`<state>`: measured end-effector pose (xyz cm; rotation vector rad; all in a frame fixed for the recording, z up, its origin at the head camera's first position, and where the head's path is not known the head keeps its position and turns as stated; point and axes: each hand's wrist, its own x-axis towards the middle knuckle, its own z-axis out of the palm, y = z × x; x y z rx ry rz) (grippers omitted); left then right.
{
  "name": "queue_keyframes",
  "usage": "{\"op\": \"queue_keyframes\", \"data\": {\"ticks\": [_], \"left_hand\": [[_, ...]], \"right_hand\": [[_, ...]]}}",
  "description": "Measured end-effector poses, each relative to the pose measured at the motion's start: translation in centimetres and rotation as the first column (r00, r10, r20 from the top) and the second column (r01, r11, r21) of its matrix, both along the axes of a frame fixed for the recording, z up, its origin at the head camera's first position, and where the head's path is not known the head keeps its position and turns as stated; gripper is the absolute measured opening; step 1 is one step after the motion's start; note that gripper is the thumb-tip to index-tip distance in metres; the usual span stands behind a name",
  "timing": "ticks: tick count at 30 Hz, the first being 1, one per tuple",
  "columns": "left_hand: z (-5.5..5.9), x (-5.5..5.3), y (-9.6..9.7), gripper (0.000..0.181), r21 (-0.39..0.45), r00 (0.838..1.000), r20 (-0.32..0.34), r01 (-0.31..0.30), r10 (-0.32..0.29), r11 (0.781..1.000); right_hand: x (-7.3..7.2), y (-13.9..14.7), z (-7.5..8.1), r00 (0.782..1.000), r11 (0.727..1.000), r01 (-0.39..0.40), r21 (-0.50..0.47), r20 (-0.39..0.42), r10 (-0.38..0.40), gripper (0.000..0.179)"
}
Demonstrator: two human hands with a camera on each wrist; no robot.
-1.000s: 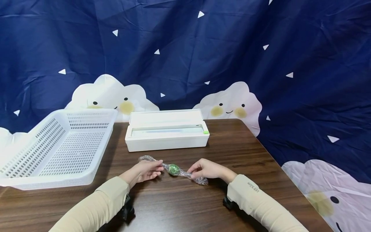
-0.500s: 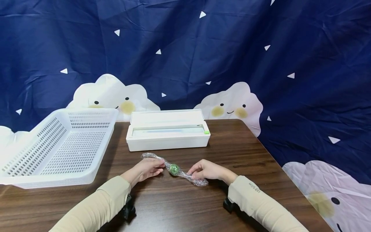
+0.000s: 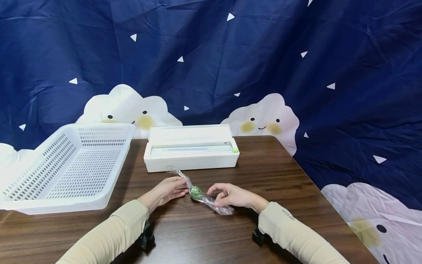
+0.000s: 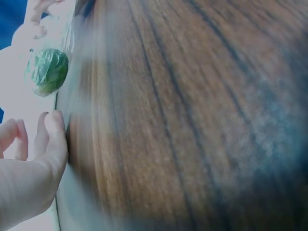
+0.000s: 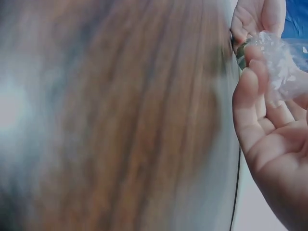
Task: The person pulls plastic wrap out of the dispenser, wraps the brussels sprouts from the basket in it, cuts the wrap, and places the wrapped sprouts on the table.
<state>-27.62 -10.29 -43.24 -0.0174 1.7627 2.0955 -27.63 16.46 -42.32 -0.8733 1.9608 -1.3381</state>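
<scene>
A round green bundle (image 3: 196, 193) in clear plastic wrap lies on the brown wooden table between the two hands. The wrap (image 3: 224, 210) is twisted into a tail on each side, one slanting up toward the box, the other down to the right. Beside the upper tail, the left hand (image 3: 167, 191) has its fingers loosely extended, fingertips right at the twist. In the left wrist view its thumb and fingers stand apart, below the green bundle. The right hand (image 3: 232, 195) is over the lower tail, thumb at the wrap and index finger lifted away, its fingers loosely bent.
Behind the bundle stands a long white box (image 3: 191, 164) with its lid raised and a green tab at the right. A white perforated basket (image 3: 107, 190) is at the left. A blue curtain (image 3: 263, 47) with clouds hangs behind the table (image 3: 280, 168).
The bundle has turned clockwise: its left tail has swung up toward the box, its right tail slightly down. Both hands have loosened from pinching the tails.
</scene>
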Motion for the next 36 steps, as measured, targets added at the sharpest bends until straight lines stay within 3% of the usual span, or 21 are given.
{"op": "queue_keyframes", "data": {"ticks": [8, 19, 23, 29, 36], "left_hand": [[0.3, 0.1, 0.1, 0.015, 0.050, 0.998, -0.010, 0.061, -0.061, 0.997], [0.5, 0.4, 0.3, 0.017, 0.121, 0.991, -0.009, 0.134, -0.133, 0.984], [0.4, 0.5, 0.3, 0.015, 0.123, 0.991, -0.013, 0.133, -0.132, 0.983], [0.5, 0.5, 0.5, 0.014, 0.113, 0.993, -0.009, 0.120, -0.120, 0.986], [0.6, 0.6, 0.6, 0.015, 0.093, 0.993, -0.013, 0.115, -0.115, 0.989]], "right_hand": [[0.6, -0.8, -0.1, 0.995, 0.998, -0.070, 0.005, -0.070, 0.071, 0.034], [1.2, -1.8, 0.4, 0.997, 0.996, -0.072, 0.059, -0.024, 0.074, 0.019], [1.2, -2.1, 0.6, 0.994, 0.994, -0.110, 0.014, -0.017, 0.110, 0.026], [1.0, -2.8, 0.5, 0.990, 0.996, -0.088, -0.011, -0.116, 0.086, 0.022], [0.8, -3.6, 0.4, 0.999, 0.991, -0.050, -0.127, -0.014, 0.049, 0.014]]}}
